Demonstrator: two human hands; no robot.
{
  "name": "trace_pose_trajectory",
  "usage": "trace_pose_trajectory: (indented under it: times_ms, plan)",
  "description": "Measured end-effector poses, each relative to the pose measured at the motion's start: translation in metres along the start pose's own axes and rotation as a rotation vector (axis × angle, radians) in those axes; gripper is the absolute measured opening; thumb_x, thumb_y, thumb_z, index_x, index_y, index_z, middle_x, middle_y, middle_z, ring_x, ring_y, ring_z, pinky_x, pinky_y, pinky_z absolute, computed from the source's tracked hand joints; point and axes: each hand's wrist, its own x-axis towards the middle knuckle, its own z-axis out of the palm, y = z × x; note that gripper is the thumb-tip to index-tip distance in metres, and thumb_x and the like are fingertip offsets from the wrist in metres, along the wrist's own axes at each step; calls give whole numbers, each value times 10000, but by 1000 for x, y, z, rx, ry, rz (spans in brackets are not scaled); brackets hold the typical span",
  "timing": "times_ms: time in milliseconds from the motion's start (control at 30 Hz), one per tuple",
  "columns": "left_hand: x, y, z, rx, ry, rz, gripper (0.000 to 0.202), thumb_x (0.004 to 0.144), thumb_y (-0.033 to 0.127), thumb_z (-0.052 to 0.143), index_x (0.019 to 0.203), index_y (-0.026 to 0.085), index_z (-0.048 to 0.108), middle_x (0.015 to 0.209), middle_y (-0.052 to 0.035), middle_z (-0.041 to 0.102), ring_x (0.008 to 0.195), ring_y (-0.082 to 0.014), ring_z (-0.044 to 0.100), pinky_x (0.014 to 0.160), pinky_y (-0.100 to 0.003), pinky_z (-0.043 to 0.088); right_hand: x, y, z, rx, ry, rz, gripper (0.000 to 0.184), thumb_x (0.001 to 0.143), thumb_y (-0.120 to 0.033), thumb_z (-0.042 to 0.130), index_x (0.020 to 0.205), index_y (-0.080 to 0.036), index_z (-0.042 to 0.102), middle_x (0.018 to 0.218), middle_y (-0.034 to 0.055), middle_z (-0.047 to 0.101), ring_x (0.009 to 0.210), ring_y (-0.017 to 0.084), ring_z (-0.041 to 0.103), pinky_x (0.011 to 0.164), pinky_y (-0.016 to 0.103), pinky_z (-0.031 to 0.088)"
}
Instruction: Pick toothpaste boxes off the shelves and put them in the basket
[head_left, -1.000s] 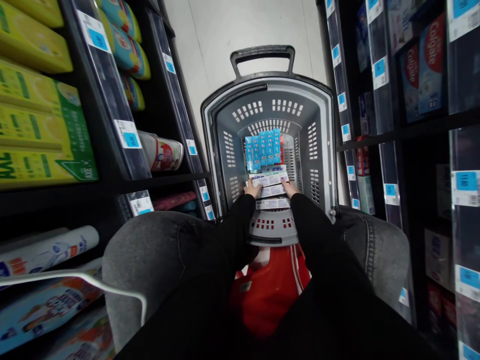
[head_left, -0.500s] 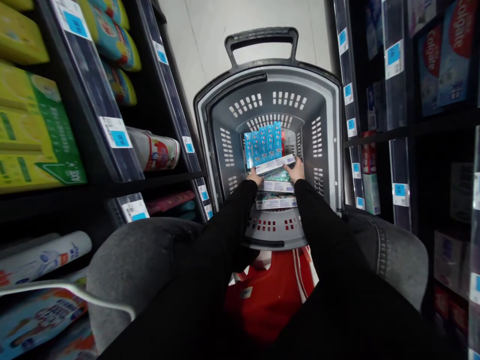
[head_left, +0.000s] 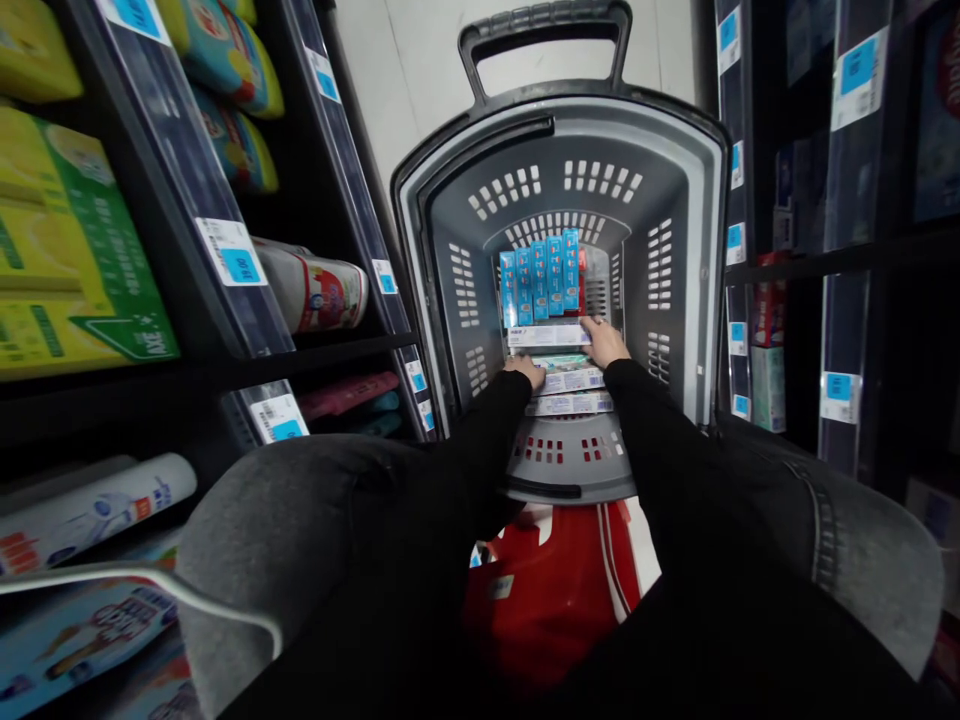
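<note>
Inside a grey shopping basket (head_left: 682, 220) lie several narrow cartons. My right hand (head_left: 606, 343) has its fingers on the right end of a long white box (head_left: 549, 335), which lies crosswise against a row of upright blue boxes (head_left: 536, 280). Lower down, my left hand (head_left: 526, 370) rests with fingers extended at the left end of a green-and-white box (head_left: 571, 375), apart from the upper white box. Nearer to me lies another white box (head_left: 571, 403). The undersides of both hands are hidden.
The basket's black handle (head_left: 544, 20) sticks out at the far side. Shelves with price tags stand close on both sides, with yellow packs (head_left: 45, 240) at left. A red item (head_left: 555, 580) lies below the basket, between my knees. A white cable (head_left: 150, 575) crosses at lower left.
The white box has gone from slanted to nearly level against the blue boxes. My left hand has left its end and moved nearer to me. The camera view has shifted slightly.
</note>
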Motion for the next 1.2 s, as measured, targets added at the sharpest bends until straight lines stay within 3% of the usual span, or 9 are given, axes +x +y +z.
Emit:
trace_pose_trajectory:
  times_ms: [100,267,433,567,633,800,1000,1100,1200]
  plan:
    - [-16,3,5,-19,62,-52,535,886,390,513,1308,63,526,1440,-218,441,1400,-307,365,1148,-355,302,-6,-1,4,16,-79,-21,499,818,-83,569,1302,-187,507,1242,139,499,1022,260,603,877,345,488]
    - [-33,3,6,-76,199,-205,538,934,322,411,1382,27,376,1420,-252,379,1250,-282,516,1034,-332,423,-2,-8,-2,25,-193,-2,585,783,-1,525,1342,-172,502,1305,170,476,1051,258,607,929,337,482]
    - [-52,5,5,-10,215,-107,759,836,541,576,1391,64,377,1367,-234,421,1206,-358,514,987,-411,451,-5,-14,-8,-49,-187,-4,547,804,-19,510,1325,-185,519,1332,173,476,1015,267,628,915,349,490]
    - [-62,9,3,272,99,262,676,783,410,674,1376,184,439,1372,-156,457,1258,-345,459,1034,-444,415,-3,-16,-10,-78,-208,20,517,809,-89,617,1306,-191,518,1328,179,482,989,253,641,897,336,495]
    - [-62,10,3,314,20,330,626,780,288,674,1368,238,467,1351,-122,495,1256,-319,472,1051,-441,403,2,-18,-11,-72,-229,17,493,814,-187,695,1277,-167,526,1322,186,493,1053,259,624,928,336,484]
    - [-53,9,5,310,-35,276,610,835,305,633,1415,254,448,1397,-140,471,1290,-329,454,1049,-458,410,19,-28,-13,-104,-330,-21,570,803,-199,749,1298,-111,481,1158,185,619,1137,278,594,961,342,462]
    - [-49,3,10,268,-83,204,701,853,374,623,1497,310,355,1458,-151,417,1346,-350,410,1074,-440,393,20,-39,-5,-181,-356,-8,665,740,-242,792,1329,-142,501,1333,238,514,1299,430,417,1007,553,396]
    - [-48,2,10,247,-89,199,702,854,375,620,1500,323,353,1467,-139,408,1346,-342,412,1088,-430,382,15,-41,-1,-222,-326,-38,539,790,-235,719,1289,-128,542,1285,227,552,1318,448,368,1058,620,295]
    - [-49,2,9,225,-91,196,711,849,376,626,1503,321,352,1488,-139,386,1367,-343,386,1101,-430,368,6,-41,3,-262,-254,-114,552,855,-176,588,1384,-105,445,1284,244,553,1307,444,377,1064,671,242]
